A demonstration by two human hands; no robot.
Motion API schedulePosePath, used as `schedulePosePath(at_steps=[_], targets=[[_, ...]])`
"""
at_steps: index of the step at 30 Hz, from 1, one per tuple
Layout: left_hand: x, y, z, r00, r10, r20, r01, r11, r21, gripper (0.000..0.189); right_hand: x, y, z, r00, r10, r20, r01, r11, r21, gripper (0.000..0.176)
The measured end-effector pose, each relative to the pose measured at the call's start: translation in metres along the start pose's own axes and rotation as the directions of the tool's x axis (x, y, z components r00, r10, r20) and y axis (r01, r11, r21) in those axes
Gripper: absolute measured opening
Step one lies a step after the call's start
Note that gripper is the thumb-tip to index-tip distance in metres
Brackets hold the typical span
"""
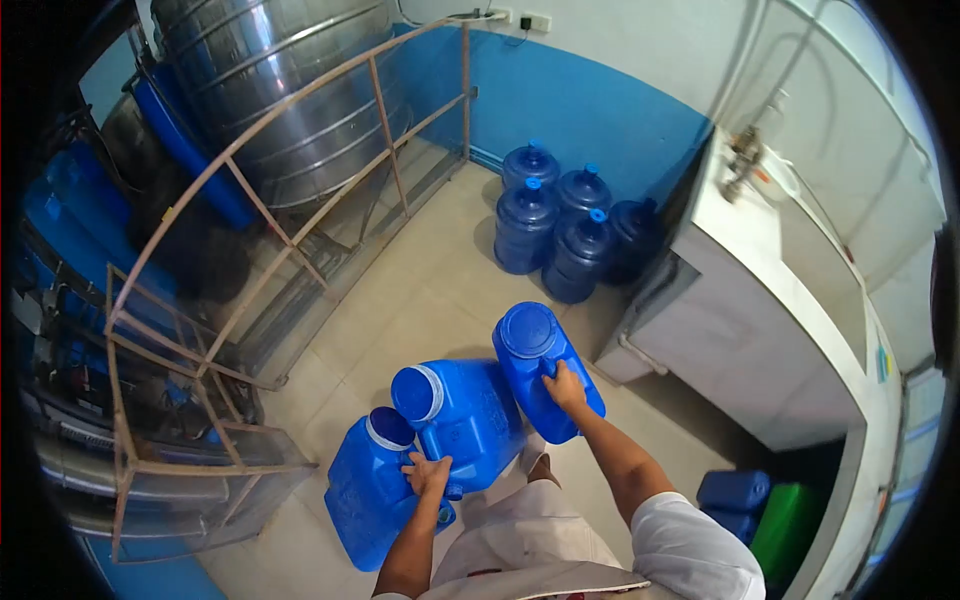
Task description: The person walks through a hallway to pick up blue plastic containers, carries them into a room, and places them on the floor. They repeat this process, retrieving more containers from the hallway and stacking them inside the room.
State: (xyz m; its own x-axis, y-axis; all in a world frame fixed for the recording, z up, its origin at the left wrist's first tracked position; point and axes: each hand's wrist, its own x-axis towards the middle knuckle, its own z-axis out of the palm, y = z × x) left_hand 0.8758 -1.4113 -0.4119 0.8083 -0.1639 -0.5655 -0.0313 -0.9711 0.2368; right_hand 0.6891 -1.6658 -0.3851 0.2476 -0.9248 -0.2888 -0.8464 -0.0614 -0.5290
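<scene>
Three blue plastic water jugs stand close together in front of me. My right hand (pixel 566 387) is wrapped round the handle of the right jug (pixel 575 410), which has a round blue cap and leans a little. At the left jug (pixel 365 490), my left hand (pixel 428 473) is on the handle, fingers to one side and thumb to the other; the palm hides most of the grip. Between them is the middle jug (pixel 480 420), its blue cap ringed in white, touching or nearly touching the left jug.
Several round water bottles (pixel 525 225) stand by the blue wall. A rusty metal railing (pixel 290 240) fences off a large steel tank (pixel 290 90) on the left. At right is a white counter (pixel 760 330) with a faucet (pixel 742 165); blue and green containers (pixel 785 525) sit beneath.
</scene>
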Motion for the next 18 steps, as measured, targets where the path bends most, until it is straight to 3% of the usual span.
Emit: schedulePosePath(at_steps=[3,8,10,15,18], targets=[[0.056,0.081,0.048,0.998,-0.067,-0.022,0.067,0.998,0.017,0.078,0.107,0.013,0.047,0.998,0.042,0.050,-0.042,0.999,-0.007,0.041],[0.108,0.195,0.109,0.994,-0.103,-0.033,0.104,0.993,0.053,0.082,0.219,0.055,0.093,0.984,0.176,-0.031,-0.172,0.981,0.093,0.040],[0.128,0.241,0.142,1.000,-0.006,-0.016,0.008,0.983,0.183,0.081,0.257,0.083,0.097,0.977,0.212,-0.030,-0.208,0.973,0.103,0.040],[0.129,0.298,0.183,0.986,0.156,-0.057,-0.133,0.946,0.296,0.074,0.291,0.121,0.092,0.965,0.262,-0.020,-0.254,0.950,0.184,0.039],[0.129,0.322,0.207,0.965,0.245,-0.092,-0.212,0.939,0.271,0.076,0.313,0.152,0.104,0.951,0.287,-0.119,-0.261,0.945,0.196,0.038]])
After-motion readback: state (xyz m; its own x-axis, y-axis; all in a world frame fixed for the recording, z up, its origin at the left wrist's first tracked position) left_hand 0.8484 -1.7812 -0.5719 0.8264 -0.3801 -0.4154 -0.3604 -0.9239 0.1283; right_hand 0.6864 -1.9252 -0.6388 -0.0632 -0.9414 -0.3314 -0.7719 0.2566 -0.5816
